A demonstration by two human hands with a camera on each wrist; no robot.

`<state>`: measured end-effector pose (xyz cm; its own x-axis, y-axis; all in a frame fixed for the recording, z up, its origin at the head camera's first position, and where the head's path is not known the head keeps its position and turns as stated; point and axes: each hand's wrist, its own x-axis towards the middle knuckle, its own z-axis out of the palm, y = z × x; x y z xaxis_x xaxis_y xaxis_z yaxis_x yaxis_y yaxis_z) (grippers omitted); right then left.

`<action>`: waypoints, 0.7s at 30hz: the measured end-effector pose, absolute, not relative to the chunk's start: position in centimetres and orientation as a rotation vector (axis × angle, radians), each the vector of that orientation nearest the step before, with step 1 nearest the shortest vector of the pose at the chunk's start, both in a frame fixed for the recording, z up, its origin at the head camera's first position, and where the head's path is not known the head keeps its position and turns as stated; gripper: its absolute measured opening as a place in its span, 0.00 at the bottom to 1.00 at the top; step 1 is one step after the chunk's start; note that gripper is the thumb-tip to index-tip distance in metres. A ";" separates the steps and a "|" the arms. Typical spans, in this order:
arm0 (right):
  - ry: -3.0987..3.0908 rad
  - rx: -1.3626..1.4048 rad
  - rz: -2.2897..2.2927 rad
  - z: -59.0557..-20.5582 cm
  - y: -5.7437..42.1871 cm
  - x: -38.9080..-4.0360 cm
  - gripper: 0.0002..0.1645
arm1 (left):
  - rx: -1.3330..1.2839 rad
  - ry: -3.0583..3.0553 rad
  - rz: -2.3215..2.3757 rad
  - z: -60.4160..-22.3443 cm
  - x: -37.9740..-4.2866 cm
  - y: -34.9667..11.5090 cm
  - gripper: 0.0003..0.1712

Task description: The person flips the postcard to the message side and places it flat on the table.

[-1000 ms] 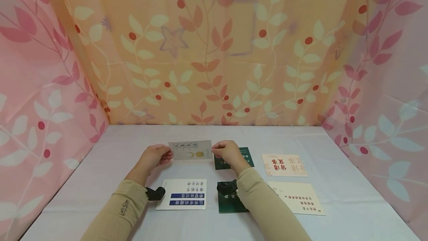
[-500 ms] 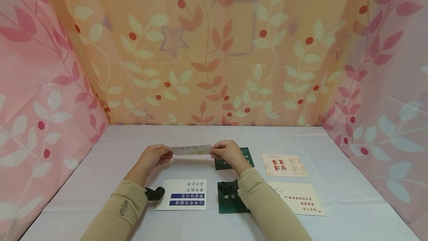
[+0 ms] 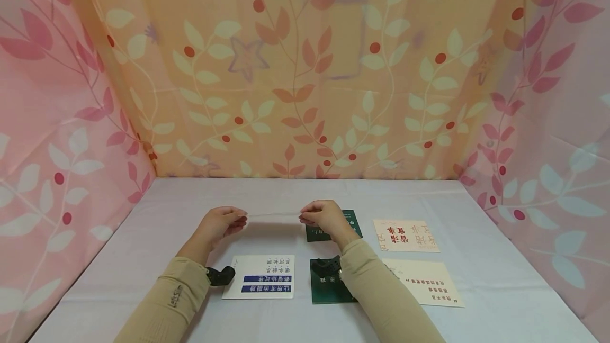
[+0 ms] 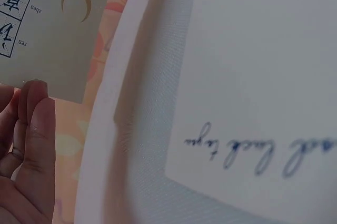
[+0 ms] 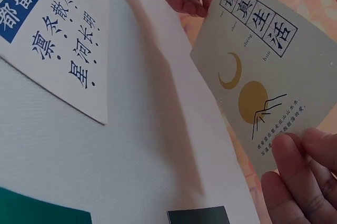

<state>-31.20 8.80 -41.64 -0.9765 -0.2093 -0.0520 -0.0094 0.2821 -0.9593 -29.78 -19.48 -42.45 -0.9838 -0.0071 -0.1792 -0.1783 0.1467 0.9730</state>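
Head view: pinching grey card (image 5: 274, 74) mid-frame with left hand (image 3: 221, 223) and right hand (image 3: 328, 219)! Seemingly five cards (image 3: 257, 264) down, lower centre to right; one left aloft.

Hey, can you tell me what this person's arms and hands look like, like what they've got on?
The left hand and right hand are ungloved. The long beige fabric left sleeve bears small dark lettering; the matching beige right sleeve shows none. Each wrist wears a small black device. No cables show.
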 end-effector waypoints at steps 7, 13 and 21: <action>2.379 -0.198 -1.776 -41.6 8.9 -31.1 0.09 | -0.244 2.273 1.962 -42.6 -29.9 -19.3 0.17; 2.408 -0.181 -1.762 -41.7 8.8 -31.0 0.06 | -0.268 2.286 1.957 -42.6 -29.7 -19.2 0.14; 2.404 -0.175 -1.765 -41.8 8.8 -31.1 0.06 | -0.257 2.311 1.935 -42.5 -29.6 -19.2 0.14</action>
